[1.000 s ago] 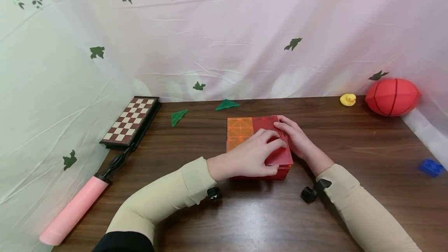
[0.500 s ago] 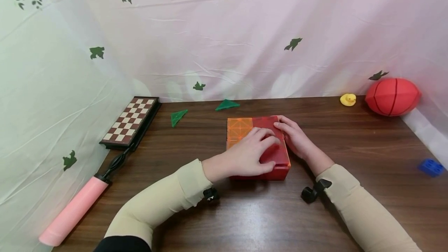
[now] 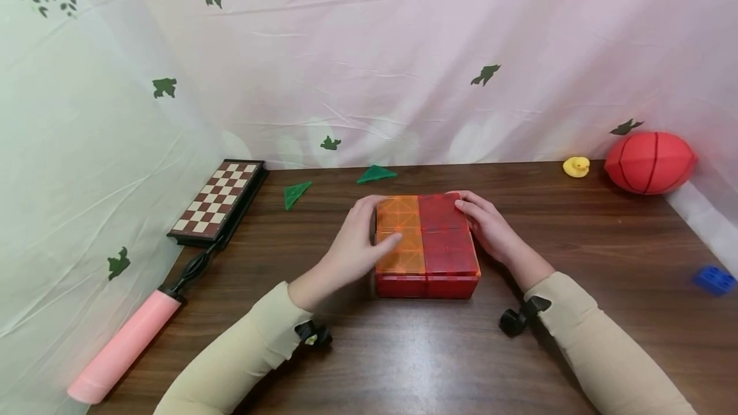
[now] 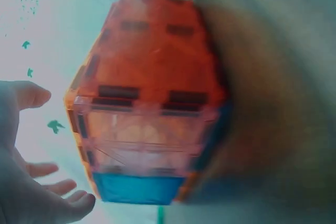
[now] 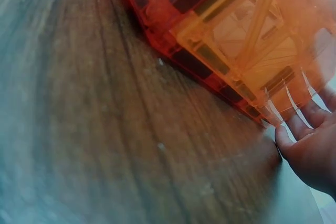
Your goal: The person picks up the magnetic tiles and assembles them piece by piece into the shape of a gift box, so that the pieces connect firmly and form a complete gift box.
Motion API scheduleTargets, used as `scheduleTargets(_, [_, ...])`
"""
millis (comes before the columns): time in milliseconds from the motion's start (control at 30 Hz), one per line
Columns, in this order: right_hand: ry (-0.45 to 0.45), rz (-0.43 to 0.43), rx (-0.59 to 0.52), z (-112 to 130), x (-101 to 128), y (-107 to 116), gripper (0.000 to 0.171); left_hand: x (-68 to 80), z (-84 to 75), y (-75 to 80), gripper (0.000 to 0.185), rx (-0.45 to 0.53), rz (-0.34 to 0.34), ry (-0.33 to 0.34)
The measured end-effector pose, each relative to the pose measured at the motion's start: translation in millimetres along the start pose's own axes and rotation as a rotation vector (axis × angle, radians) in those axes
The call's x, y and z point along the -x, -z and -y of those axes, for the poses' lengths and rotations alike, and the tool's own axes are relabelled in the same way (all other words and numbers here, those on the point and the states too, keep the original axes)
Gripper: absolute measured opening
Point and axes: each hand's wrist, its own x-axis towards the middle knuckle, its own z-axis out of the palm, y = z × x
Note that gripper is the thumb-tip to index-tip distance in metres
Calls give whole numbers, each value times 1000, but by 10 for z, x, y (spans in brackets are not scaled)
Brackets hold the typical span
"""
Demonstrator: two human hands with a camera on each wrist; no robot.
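A low box of see-through magnetic tiles (image 3: 446, 252) stands on the wooden table, with orange tiles on the left of its top and red tiles on the right and front. In the left wrist view the box (image 4: 152, 61) also shows a clear panel and a blue one. My left hand (image 3: 348, 252) is beside its left side, thumb over the top and fingers spread; the left wrist view shows a gap between hand and box. My right hand (image 3: 489, 226) holds the far right corner, thumb at the top edge. Its fingertips are partly hidden behind the box.
Two green triangle tiles (image 3: 377, 174) lie behind the box. At the left are a checkered game board (image 3: 218, 197) and a pink hand pump (image 3: 127, 344). A yellow rubber duck (image 3: 576, 166), red ball (image 3: 651, 162) and blue block (image 3: 713, 280) are at the right.
My left hand has moved off the red part of the top to the box's left side, uncovering the top tiles. The right hand stays at the far right corner.
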Motion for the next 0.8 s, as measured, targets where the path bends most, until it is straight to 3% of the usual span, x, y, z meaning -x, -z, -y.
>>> scheduleTargets(167, [34, -15, 5, 8, -3, 19, 44, 328, 137, -30, 86, 231, 39, 198])
scheduleTargets(267, [46, -27, -4, 7, 1, 22, 43, 458, 204, -85, 89, 359, 91, 266])
scheduleTargets(433, [35, -38, -2, 3, 18, 34, 34, 542, 272, -187, 87, 469, 144, 268])
scheduleTargets(800, [45, -36, 3, 35, 101, 46, 33, 530, 334, -160, 79, 440, 166, 269])
